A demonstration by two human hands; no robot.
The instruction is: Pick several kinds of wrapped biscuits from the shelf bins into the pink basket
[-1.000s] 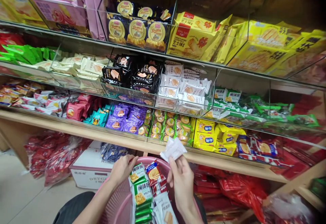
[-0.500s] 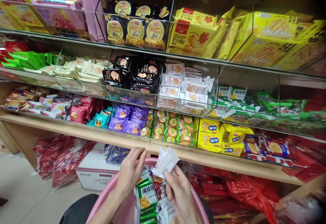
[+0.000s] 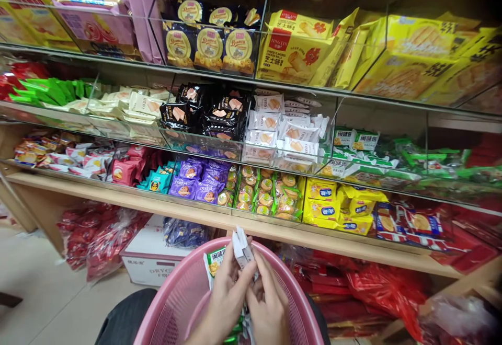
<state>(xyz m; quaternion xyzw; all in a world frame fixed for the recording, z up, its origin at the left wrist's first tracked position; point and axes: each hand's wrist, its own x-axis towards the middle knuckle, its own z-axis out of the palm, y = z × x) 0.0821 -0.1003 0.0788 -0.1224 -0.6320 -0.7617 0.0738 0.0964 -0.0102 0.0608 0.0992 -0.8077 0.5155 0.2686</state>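
Note:
Over the pink basket (image 3: pixel 172 292), my left hand (image 3: pixel 225 292) and my right hand (image 3: pixel 269 298) come together around white snack packets (image 3: pixel 242 248), which stand on edge between the fingers. Both hands are closed on them; exactly how many packets there are is hard to see. A green-and-white cracker packet (image 3: pixel 214 264) leans inside the basket beside my left hand. More packets lie under my hands, mostly hidden. The basket rests between my knees, in front of the lowest shelf.
Glass-fronted shelves hold purple packets (image 3: pixel 196 177), yellow packets (image 3: pixel 321 204), white cake packets (image 3: pixel 270 125) and black packets (image 3: pixel 223 115). The wooden shelf edge (image 3: pixel 188 217) runs just beyond the basket. Below are a white carton (image 3: pixel 147 261), bagged red packets (image 3: pixel 102 245) and red plastic bags (image 3: pixel 388 298).
My left hand has moved right and down to meet my right hand at the white packets. The packets have turned from flat to on edge. More of the basket's left inside shows.

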